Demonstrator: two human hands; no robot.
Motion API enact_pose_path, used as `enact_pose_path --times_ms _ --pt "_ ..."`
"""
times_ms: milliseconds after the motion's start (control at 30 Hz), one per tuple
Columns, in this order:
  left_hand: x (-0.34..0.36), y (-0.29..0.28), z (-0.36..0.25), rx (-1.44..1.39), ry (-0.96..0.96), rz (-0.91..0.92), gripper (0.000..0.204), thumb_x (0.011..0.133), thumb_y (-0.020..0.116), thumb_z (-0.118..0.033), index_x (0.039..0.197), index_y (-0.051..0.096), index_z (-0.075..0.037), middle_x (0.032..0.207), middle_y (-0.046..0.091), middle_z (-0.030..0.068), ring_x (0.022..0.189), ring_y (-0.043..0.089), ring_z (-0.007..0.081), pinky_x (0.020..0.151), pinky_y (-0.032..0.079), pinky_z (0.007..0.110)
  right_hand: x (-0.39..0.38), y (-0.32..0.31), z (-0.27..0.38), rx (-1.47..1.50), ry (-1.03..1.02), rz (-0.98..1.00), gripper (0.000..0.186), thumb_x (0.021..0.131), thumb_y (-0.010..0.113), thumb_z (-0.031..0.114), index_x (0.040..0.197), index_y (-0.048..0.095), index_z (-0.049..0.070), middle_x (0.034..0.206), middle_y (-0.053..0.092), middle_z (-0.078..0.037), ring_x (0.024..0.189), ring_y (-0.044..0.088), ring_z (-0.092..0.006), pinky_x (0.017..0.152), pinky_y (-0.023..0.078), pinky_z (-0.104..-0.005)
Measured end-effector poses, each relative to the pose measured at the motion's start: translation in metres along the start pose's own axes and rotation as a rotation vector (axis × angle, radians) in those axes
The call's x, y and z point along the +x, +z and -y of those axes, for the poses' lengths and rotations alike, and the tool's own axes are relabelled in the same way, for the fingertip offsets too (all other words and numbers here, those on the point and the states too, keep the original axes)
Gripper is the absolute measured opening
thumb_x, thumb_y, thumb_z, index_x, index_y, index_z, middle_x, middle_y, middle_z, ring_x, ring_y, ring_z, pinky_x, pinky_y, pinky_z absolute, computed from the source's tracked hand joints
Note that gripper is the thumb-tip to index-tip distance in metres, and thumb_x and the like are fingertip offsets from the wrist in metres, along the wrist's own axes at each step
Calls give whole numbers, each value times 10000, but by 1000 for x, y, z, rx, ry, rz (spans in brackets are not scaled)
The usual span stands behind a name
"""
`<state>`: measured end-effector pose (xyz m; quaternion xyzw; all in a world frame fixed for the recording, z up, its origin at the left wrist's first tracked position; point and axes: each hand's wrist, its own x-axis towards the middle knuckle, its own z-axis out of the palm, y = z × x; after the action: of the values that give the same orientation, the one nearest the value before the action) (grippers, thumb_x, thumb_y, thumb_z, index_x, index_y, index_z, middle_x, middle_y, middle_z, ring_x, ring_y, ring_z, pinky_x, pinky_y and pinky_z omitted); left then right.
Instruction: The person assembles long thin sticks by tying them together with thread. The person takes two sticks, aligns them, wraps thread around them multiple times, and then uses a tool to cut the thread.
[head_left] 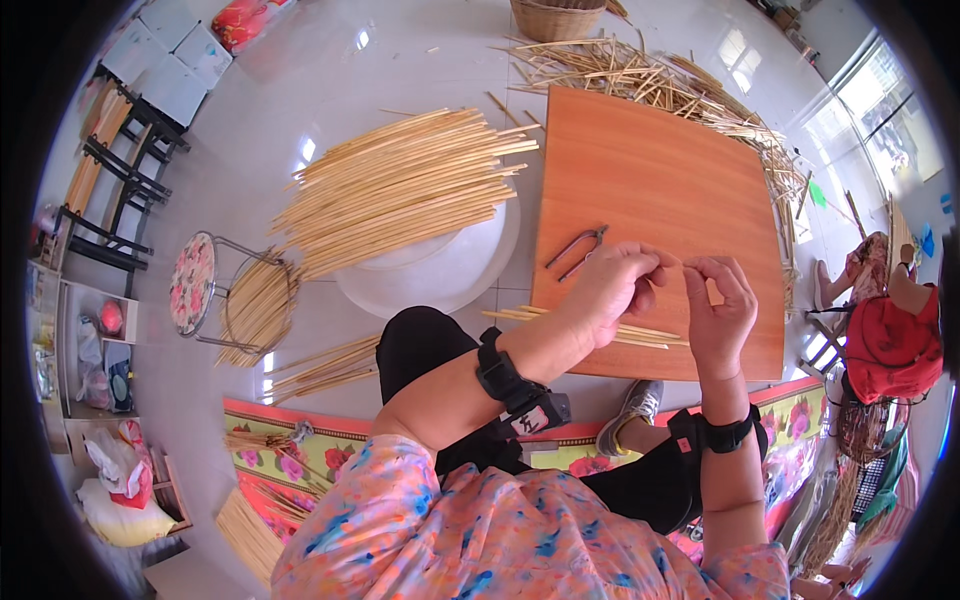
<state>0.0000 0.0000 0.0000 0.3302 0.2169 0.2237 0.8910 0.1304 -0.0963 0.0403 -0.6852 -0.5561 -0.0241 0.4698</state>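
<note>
My left hand (pixel 632 285) and my right hand (pixel 724 310) are raised over the wooden tabletop (pixel 660 170), their fingertips almost meeting. Both pinch with thumb and forefinger. Whatever thin thing may be between them is too small to make out. Below my left hand, a few pale sticks (pixel 640 336) lie across the near part of the tabletop and stick out past its left edge. A dark, two-handled hand tool like pliers (pixel 597 236) rests on the table, just left of my left hand.
Left of the table, a large pile of pale sticks (pixel 400 185) lies on a round white base (pixel 430 285). Looser sticks (pixel 650 80) are heaped beyond the table, near a wicker basket (pixel 555 18). A flower-patterned stool (pixel 193 283) stands left. At right, someone in red (pixel 893 335) sits.
</note>
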Motion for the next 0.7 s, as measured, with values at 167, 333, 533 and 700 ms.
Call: enact_pose_path --times_ms 167,333,533,700 --pt "-4 1 -24 266 320 -160 137 940 550 -105 1040 617 -40 857 618 -6 616 521 52 515 403 199 4 -7 -3 -18 68 -5 52 805 693 -26 845 659 -22 781 637 -86 730 616 -163 694 479 -262" --pt "-15 7 -35 583 420 -40 234 930 546 -30 1157 595 -4 989 641 33 724 584 70 657 470 204 -1 -8 -7 115 168 16 54 822 701 -3 854 665 -28 790 647 -69 752 610 -135 710 480 -260" --pt "-15 24 -21 501 264 164 266 926 568 -24 1189 567 12 1031 632 74 796 632 95 719 503 223 0 -7 1 223 220 74 51 845 694 22 874 686 -19 821 671 -48 784 617 -115 749 495 -257" --pt "-13 22 -18 534 279 92 166 922 612 -47 1071 585 20 965 643 52 769 630 94 707 510 228 1 -5 2 341 351 154 68 852 695 53 883 700 -7 808 678 -35 783 613 -96 745 498 -256"
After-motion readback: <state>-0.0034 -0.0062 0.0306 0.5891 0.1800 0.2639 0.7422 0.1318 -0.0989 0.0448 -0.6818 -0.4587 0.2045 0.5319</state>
